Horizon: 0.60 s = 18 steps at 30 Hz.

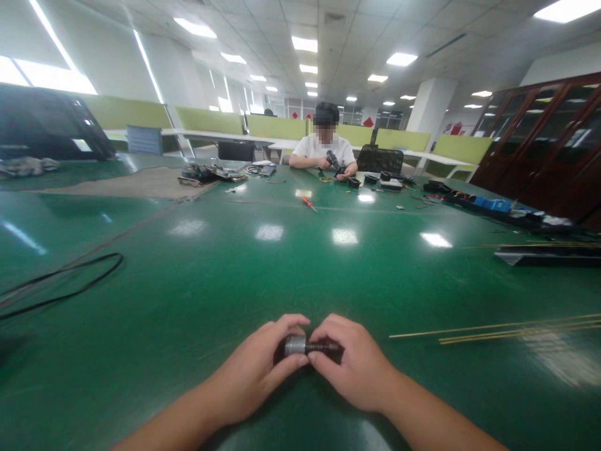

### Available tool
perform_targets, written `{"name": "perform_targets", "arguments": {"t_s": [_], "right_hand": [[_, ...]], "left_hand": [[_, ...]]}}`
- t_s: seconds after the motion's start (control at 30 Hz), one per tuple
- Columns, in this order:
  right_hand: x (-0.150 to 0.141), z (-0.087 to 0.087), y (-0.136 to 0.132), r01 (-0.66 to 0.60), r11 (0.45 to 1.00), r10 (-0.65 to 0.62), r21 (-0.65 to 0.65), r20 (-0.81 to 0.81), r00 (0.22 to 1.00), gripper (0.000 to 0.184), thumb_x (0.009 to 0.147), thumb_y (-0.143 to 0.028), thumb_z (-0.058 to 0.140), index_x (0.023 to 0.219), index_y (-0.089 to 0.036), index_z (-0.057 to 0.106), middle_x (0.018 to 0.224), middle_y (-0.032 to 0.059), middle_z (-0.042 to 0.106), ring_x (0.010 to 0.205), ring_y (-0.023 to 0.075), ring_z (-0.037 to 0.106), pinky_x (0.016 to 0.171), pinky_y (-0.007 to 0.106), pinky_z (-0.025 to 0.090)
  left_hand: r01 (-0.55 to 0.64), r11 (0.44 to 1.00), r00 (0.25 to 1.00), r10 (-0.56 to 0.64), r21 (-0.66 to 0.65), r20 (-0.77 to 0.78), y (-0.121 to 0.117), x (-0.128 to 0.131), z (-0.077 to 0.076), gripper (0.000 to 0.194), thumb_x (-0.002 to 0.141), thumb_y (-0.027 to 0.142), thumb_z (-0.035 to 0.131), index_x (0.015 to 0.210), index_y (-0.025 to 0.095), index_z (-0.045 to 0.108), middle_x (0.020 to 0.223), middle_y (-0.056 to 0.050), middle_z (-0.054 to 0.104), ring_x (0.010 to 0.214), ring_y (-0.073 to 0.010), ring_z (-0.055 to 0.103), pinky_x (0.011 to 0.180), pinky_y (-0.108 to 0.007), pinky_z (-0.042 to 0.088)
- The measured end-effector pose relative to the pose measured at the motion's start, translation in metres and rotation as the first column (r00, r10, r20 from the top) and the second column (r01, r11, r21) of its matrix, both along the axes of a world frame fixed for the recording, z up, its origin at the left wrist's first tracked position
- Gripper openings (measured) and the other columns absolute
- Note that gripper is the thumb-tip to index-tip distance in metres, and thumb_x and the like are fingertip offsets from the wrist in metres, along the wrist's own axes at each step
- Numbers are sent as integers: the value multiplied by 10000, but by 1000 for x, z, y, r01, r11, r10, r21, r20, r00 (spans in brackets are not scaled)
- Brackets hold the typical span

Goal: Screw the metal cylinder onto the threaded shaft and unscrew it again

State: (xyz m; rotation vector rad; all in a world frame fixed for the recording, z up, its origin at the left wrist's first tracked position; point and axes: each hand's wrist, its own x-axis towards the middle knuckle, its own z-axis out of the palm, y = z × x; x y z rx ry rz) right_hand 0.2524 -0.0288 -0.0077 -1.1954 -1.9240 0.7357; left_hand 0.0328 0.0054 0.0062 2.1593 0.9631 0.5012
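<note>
Near the front of the green table [225, 282], my left hand [256, 369] curls its thumb and fingers around a short silver metal cylinder [295, 344]. A thin, dark rod [327, 347] that looks threaded extends from the cylinder's right end. My right hand [359, 357] pinches that rod close to the cylinder. The piece lies level between both hands, low over the tabletop. Its left end is dark and partly covered by my left fingers. What kind of part it is, I cannot tell.
Thin brass-coloured rods [493, 331] lie at right, a black cable [89, 282] at left. An orange screwdriver [307, 203] rests farther back. Across the table a person [323, 150] holds a power drill [333, 160]. A dark metal channel [544, 257] sits at far right.
</note>
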Motion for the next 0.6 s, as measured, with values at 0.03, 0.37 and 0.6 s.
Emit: {"name": "perform_targets", "arguments": {"t_s": [0.03,0.37,0.6], "right_hand": [[0,0,0,-2,1000,2,-1,1,1000,91,824,-168,694,895,-225,694,864,4,654,796,162,621,707,272,439],[0,0,0,13,1000,-13,-8,18,1000,75,812,-158,696,857,-215,680,830,-3,641,770,155,607,694,267,425],[0,1,0,11,1000,-10,-2,15,1000,61,812,-161,692,835,-216,678,808,-8,636,744,154,600,678,268,414]], "left_hand": [[2,1000,1000,-2,0,4,0,0,0,374,956,366,558,1315,290,485,1171,-53,668,1072,-244,634,963,-366,484],[-6,1000,1000,6,-9,-4,1,-1,-3,377,957,372,565,1319,295,488,1199,-51,655,1104,-242,619,983,-369,478],[-11,1000,1000,12,-11,3,0,0,-2,369,953,361,565,1309,284,504,1213,-65,647,1115,-254,610,993,-384,471]]}}
